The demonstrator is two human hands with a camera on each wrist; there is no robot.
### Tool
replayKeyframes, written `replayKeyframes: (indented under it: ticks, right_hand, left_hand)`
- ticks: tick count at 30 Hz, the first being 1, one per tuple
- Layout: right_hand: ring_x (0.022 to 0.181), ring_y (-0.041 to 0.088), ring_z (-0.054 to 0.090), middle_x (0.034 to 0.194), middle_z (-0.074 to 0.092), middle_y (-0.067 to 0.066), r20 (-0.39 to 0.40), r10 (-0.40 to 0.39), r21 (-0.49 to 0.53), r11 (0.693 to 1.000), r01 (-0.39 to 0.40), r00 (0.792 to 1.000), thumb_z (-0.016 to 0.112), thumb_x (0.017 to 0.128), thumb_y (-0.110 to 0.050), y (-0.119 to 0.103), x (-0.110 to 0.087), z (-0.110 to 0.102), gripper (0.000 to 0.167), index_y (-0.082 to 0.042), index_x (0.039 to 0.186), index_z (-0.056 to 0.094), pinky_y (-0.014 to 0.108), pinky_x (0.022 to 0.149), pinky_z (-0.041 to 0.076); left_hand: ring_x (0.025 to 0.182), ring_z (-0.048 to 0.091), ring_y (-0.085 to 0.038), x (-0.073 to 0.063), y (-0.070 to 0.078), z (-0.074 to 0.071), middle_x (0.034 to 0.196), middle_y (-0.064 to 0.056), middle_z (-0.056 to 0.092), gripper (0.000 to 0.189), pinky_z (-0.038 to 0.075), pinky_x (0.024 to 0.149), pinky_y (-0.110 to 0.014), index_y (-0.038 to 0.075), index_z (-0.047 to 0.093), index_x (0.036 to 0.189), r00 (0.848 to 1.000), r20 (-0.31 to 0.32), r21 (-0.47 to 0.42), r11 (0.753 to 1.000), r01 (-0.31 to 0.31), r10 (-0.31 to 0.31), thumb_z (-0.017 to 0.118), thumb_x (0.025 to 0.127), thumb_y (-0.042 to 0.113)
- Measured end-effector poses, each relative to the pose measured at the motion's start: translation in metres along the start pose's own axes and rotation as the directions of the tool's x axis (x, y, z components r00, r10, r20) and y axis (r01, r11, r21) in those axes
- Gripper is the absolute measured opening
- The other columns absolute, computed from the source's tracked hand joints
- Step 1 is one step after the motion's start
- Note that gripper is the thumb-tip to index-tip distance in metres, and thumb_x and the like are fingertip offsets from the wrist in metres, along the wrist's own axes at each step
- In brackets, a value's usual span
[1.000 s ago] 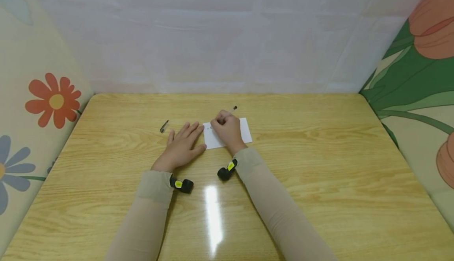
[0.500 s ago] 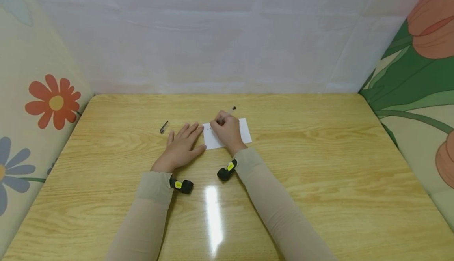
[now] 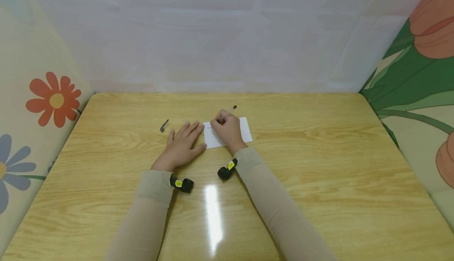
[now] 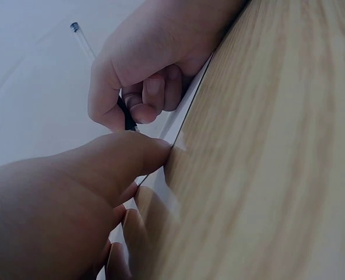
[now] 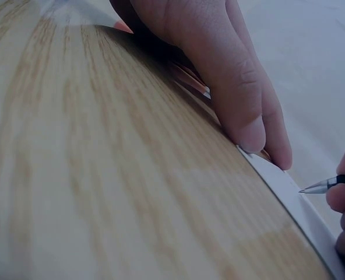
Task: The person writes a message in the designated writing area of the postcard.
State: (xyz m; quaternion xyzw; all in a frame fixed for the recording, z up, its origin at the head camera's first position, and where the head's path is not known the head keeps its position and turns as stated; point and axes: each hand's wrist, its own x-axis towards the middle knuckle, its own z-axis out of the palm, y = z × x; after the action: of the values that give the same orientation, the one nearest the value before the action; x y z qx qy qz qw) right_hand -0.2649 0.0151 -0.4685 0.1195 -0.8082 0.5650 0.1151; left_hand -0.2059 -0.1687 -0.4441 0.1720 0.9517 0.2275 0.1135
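My right hand (image 3: pixel 228 131) pinches a pen (image 3: pixel 232 109) with a clear barrel and black end, tilted over a white sheet of paper (image 3: pixel 245 131). In the right wrist view the pen's silver tip (image 5: pixel 315 187) is at the paper (image 5: pixel 286 186). A few small dark marks show on the paper left of the fingers. My left hand (image 3: pixel 180 147) lies flat with fingers spread, its thumb and a fingertip on the paper's left edge. The left wrist view has the pen (image 4: pixel 85 41) rising from the right hand (image 4: pixel 143 64), beyond the left thumb (image 4: pixel 131 153).
A clear and black pen cap (image 3: pixel 164 125) lies on the wooden table (image 3: pixel 319 174) left of the left hand. A white cloth (image 3: pixel 227 36) hangs behind the table. Flower-patterned panels (image 3: pixel 53 101) stand at both sides.
Both hands, the pen and the paper keep nearly the same places. Only a slight shift of the whole head view shows.
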Motion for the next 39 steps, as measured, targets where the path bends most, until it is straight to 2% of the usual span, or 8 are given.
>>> replayKeyframes:
  ticks: [32, 39]
  right_hand:
    - [0.059, 0.011, 0.044, 0.06, 0.047, 0.0, -0.008, -0.03, -0.012, 0.999, 0.03, 1.0, 0.065, 0.086, -0.003, -0.0009, -0.0015, -0.0014, 0.021, -0.007, 0.068, 0.056, 0.021, 0.056, 0.036]
    - [0.058, 0.011, 0.043, 0.06, 0.047, 0.0, -0.089, -0.021, -0.016, 1.0, 0.019, 0.996, 0.064, 0.086, -0.004, -0.0016, -0.0025, -0.0018, 0.025, -0.009, 0.065, 0.052, 0.021, 0.055, 0.035]
  left_hand:
    - [0.155, 0.001, -0.039, -0.0019, 0.0049, -0.0016, 0.169, -0.014, 0.012, 0.071, -0.011, 0.116, -0.069, 0.01, 0.022, 0.163, 1.0, -0.002, -0.003, 1.0, 0.002, -0.002, 0.051, 0.106, 0.041]
    - [0.155, 0.0, -0.038, 0.0, 0.0029, -0.0013, 0.17, -0.013, 0.011, 0.072, -0.011, 0.116, -0.068, 0.011, 0.02, 0.163, 1.0, 0.007, 0.002, 1.0, 0.009, -0.009, 0.051, 0.105, 0.04]
